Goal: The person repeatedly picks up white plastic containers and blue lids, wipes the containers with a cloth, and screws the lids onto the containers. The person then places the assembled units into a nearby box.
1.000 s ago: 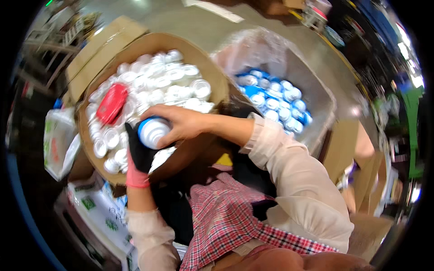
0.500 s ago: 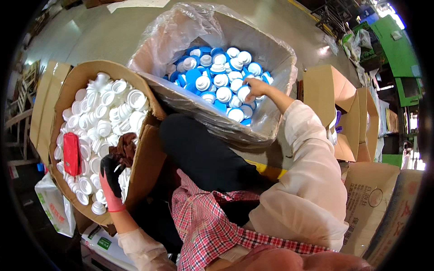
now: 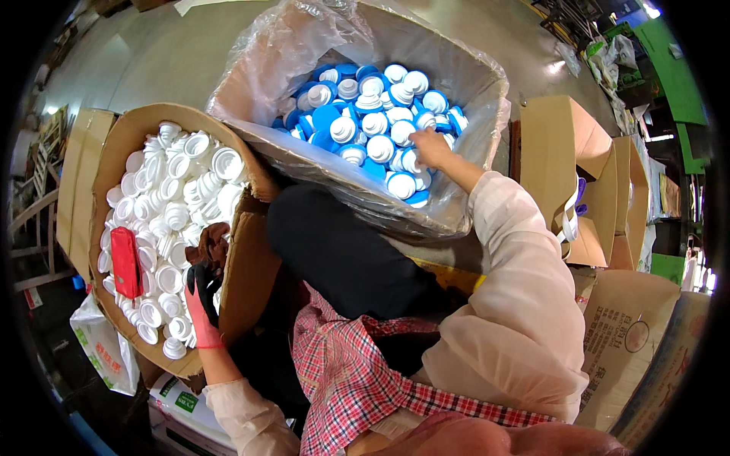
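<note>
My left hand [image 3: 203, 304] wears a pink glove with black fingers. It reaches over the near right edge of a carton [image 3: 262, 178] full of white plastic caps [image 3: 176, 216]. Its bent, dark fingers lie against a crumpled brown cloth [image 3: 211, 247], and their grip is hard to make out. Bare, my right hand [image 3: 432, 147] is down in a plastic-lined bin among white stepped caps with blue discs [image 3: 374, 124]. The fingers are curled together, with a white cap [image 3: 411, 160] just below them. Whatever they pinch is hidden.
A red pouch [image 3: 126, 262] lies on the white caps. My dark-trousered knee [image 3: 327, 235] is between the two containers. Clear plastic film [image 3: 266, 57] rises over the bin's rim. Open cardboard boxes [image 3: 547, 163] stand to the right, a printed carton [image 3: 620, 342] nearer me.
My left hand has shifted right, closer beneath the brown cloth. My right hand stays over the blue-and-white caps, and its fingers have shifted slightly. The bin sits a little higher in view.
</note>
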The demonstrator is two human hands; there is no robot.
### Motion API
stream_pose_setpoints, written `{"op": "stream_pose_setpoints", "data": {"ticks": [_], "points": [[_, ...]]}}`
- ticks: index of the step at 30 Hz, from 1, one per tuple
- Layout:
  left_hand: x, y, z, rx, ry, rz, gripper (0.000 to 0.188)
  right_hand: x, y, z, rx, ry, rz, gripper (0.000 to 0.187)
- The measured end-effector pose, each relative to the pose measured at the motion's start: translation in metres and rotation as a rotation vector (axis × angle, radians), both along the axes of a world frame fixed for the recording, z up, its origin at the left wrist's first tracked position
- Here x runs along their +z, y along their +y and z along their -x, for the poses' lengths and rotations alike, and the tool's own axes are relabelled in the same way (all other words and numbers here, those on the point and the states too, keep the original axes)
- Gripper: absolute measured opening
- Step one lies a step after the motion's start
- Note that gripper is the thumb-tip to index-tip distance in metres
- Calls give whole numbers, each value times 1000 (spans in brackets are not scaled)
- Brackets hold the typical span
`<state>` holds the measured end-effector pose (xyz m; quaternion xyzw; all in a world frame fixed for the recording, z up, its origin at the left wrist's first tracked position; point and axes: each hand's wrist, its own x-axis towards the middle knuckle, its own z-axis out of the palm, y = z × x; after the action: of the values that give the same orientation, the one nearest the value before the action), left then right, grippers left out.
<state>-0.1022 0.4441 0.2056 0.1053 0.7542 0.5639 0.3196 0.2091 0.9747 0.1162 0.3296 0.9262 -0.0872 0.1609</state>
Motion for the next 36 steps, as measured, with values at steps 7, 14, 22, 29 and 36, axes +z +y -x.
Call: {"op": "stream_pose_setpoints", "data": {"ticks": [7, 14, 22, 29, 36], "points": [[11, -8, 15, 66, 72, -110, 40, 99, -16, 32, -7, 511, 72, 22], [31, -23, 24, 35, 192, -264, 38, 191, -221, 153, 772, 928, 471, 28], [23, -47, 24, 201, 579, 163, 38, 159, -393, 270, 1324, 285, 476, 29], [36, -42, 6, 118, 719, 333, 35, 118, -404, 284, 1211, 361, 448, 25], [35, -37, 11, 114, 769, 357, 41, 132, -412, 285, 1113, 406, 414, 21]]}}
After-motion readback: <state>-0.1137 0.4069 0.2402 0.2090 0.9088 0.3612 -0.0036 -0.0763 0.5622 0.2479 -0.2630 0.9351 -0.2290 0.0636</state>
